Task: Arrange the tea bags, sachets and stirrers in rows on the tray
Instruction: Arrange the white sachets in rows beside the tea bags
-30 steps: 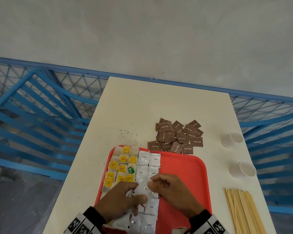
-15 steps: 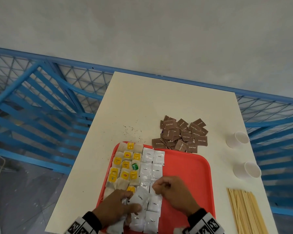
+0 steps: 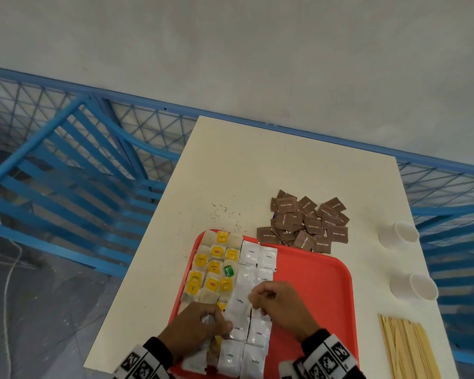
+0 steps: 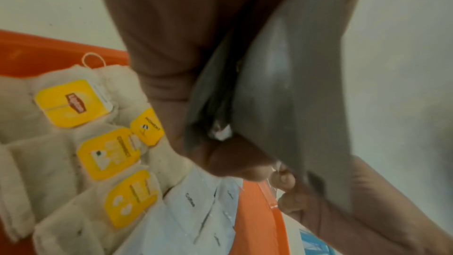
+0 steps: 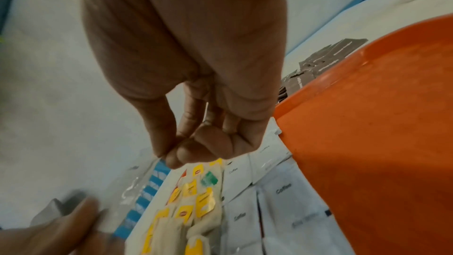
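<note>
White coffee sachet (image 3: 237,303) lifted over near-left part of red tray (image 3: 312,283), pinched at both sides. Left hand (image 3: 195,329) curled, thumb and fingers (image 4: 235,158) closed on sachet's near-left edge, with more white sachets bunched in the palm. Right hand (image 3: 281,307) curled, thumb and forefinger (image 5: 166,143) pinched together on the clear far-right corner of the same sachet; remaining fingers folded in.

Beneath and around: white coffee sachets (image 3: 255,258) laid in two columns down the tray, touching edge to edge, running from far rim toward near rim. Directly left of them, tea bags (image 3: 211,269) with yellow tags in roughly three columns against the tray's left wall; one green tag (image 3: 228,270) among them. Right half of tray floor bare red.

On cream counter (image 3: 271,165): loose heap of brown sugar sachets (image 3: 307,220) just beyond tray's far rim, a few overlapping the rim. Dark crumbs (image 3: 225,209) scattered left of heap. Two white paper cups (image 3: 398,235) on their sides near the right edge, well apart from tray. Bundle of wooden stirrers (image 3: 408,348) lying at near right, beside tray.

Blue metal railing (image 3: 80,160) around counter.
</note>
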Tool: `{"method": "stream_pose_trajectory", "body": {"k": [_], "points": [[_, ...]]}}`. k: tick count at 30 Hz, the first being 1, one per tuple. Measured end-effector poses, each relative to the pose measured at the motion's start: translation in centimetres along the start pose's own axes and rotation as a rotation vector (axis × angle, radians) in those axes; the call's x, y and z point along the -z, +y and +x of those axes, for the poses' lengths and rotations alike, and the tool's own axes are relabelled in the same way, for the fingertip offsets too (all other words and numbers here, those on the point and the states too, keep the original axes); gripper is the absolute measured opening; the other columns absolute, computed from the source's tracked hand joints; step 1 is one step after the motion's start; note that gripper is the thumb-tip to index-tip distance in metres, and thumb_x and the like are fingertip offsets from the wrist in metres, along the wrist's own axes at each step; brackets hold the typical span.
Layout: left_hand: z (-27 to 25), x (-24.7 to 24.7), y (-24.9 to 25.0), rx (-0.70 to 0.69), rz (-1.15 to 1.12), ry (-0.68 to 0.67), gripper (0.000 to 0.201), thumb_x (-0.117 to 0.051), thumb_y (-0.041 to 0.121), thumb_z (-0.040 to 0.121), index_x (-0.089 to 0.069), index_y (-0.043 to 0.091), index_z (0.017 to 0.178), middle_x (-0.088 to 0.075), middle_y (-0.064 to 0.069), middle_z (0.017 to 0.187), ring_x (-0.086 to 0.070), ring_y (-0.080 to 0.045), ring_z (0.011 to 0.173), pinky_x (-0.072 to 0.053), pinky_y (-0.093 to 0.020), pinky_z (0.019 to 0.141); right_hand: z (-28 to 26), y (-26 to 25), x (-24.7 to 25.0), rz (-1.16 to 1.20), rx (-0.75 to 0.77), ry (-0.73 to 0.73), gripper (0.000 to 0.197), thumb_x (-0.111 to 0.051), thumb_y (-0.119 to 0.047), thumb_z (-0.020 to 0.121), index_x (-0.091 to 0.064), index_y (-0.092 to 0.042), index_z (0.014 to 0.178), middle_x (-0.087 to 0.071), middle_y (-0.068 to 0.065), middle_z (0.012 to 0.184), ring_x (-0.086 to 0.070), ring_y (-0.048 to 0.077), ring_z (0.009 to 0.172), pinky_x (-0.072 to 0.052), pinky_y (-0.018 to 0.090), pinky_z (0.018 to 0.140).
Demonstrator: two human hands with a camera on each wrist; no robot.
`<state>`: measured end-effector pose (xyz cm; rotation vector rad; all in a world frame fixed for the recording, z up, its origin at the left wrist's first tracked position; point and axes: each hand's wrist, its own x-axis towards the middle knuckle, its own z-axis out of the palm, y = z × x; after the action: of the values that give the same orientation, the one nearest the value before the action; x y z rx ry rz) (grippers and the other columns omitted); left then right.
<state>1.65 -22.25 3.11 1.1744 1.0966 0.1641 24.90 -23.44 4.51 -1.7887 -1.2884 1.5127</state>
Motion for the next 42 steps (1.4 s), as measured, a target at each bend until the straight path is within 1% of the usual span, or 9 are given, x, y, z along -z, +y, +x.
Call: {"method": "stream_pose_trajectory", "body": {"k": [4, 11, 15, 19, 24, 29, 34, 38, 42], "points": [[-0.1, 0.8, -0.9, 0.015, 0.031, 0.075, 0.03, -0.073, 0.026, 0.087, -0.065, -0.001, 0.077, -0.076, -0.01, 0.084, -0.069, -0.022, 0.064, -0.058, -0.033, 0.067, 1.9, 1.8, 0.9, -0.179, -0.042, 0.025, 0.017, -0.069, -0.014, 0.087, -0.073, -0.002, 0.075, -0.072, 0.004, 0.071, -0.057, 0.001, 0.057, -0.05, 0.018, 0.062], [-0.3, 1.2, -0.9, 0.018, 0.057, 0.117, 0.032, -0.071, 0.025, 0.09, -0.066, -0.006, 0.082, -0.076, -0.007, 0.084, -0.068, -0.02, 0.063, -0.057, -0.028, 0.064, 4.2, 3.7, -0.7, -0.306, -0.089, 0.067, 0.034, -0.066, -0.016, 0.082, -0.056, 0.009, 0.061, -0.05, 0.004, 0.055, -0.043, 0.011, 0.05, -0.041, 0.019, 0.051], [-0.4, 1.0, -0.9, 0.043, 0.032, 0.111, 0.033, -0.073, 0.024, 0.088, -0.064, -0.007, 0.082, -0.076, -0.007, 0.084, -0.067, -0.019, 0.063, -0.056, -0.027, 0.064, 4.6, 3.4, -1.3, -0.33, -0.1, 0.085, 0.044, -0.067, -0.013, 0.08, -0.043, -0.013, 0.044, -0.04, -0.002, 0.045, -0.033, 0.005, 0.039, -0.039, 0.022, 0.049], [-0.4, 1.0, -0.7, 0.019, 0.009, 0.12, 0.032, -0.071, 0.027, 0.089, -0.066, -0.005, 0.083, -0.076, -0.007, 0.084, -0.068, -0.02, 0.067, -0.056, -0.027, 0.066, 4.6, 2.7, -1.5, -0.297, -0.129, 0.146, 0.038, -0.077, -0.018, 0.08, -0.05, -0.017, 0.053, -0.055, -0.002, 0.052, -0.047, 0.004, 0.044, -0.047, 0.022, 0.049], [-0.3, 1.2, 0.4, -0.008, -0.152, 0.111, 0.03, -0.057, 0.02, 0.098, -0.066, -0.004, 0.084, -0.075, -0.014, 0.092, -0.069, -0.027, 0.078, -0.058, -0.03, 0.07, 4.0, 1.9, -1.2, -0.321, -0.078, 0.247, 0.023, -0.073, -0.027, 0.084, -0.054, -0.02, 0.071, -0.064, -0.005, 0.07, -0.052, 0.002, 0.058, -0.039, 0.016, 0.051], [0.2, 1.6, 1.4, 0.008, -0.376, 0.085, 0.02, -0.06, 0.014, 0.093, -0.066, -0.005, 0.094, -0.072, -0.021, 0.101, -0.066, -0.033, 0.082, -0.056, -0.032, 0.066, 2.9, 2.7, -1.5, -0.466, -0.122, 0.12, 0.02, -0.063, -0.025, 0.089, -0.061, -0.018, 0.071, -0.067, -0.006, 0.073, -0.055, 0.004, 0.061, -0.048, 0.019, 0.06], [0.9, 1.5, 1.8, -0.031, -0.606, 0.112, 0.041, -0.076, 0.028, 0.084, -0.067, -0.004, 0.107, -0.067, -0.029, 0.109, -0.06, -0.036, 0.077, -0.053, -0.038, 0.067, 1.3, 0.9, -1.5, -0.408, -0.058, 0.141, 0.029, -0.066, -0.034, 0.089, -0.053, -0.025, 0.064, -0.061, -0.008, 0.067, -0.053, 0.002, 0.059, -0.047, 0.022, 0.064], [1.1, 0.3, 3.4, -0.226, -0.548, 0.329, 0.015, -0.056, 0.002, 0.094, -0.066, -0.005, 0.103, -0.07, -0.024, 0.099, -0.065, -0.03, 0.082, -0.058, -0.03, 0.066, -2.2, -4.3, -1.7, -0.04, -0.049, -0.113, 0.053, -0.067, -0.061, 0.08, -0.069, -0.01, 0.071, -0.069, 0.002, 0.063, -0.055, 0.011, 0.048, -0.044, 0.022, 0.05], [1.6, -1.5, 6.2, -0.344, -0.477, 0.441, 0.015, -0.047, -0.002, 0.099, -0.062, -0.005, 0.102, -0.071, -0.014, 0.094, -0.069, -0.02, 0.074, -0.057, -0.027, 0.066, -3.4, -5.7, -2.2, 0.062, 0.029, -0.174, 0.03, -0.072, -0.039, 0.087, -0.066, -0.022, 0.062, -0.071, 0.002, 0.066, -0.057, 0.012, 0.049, -0.044, 0.021, 0.052]]}}
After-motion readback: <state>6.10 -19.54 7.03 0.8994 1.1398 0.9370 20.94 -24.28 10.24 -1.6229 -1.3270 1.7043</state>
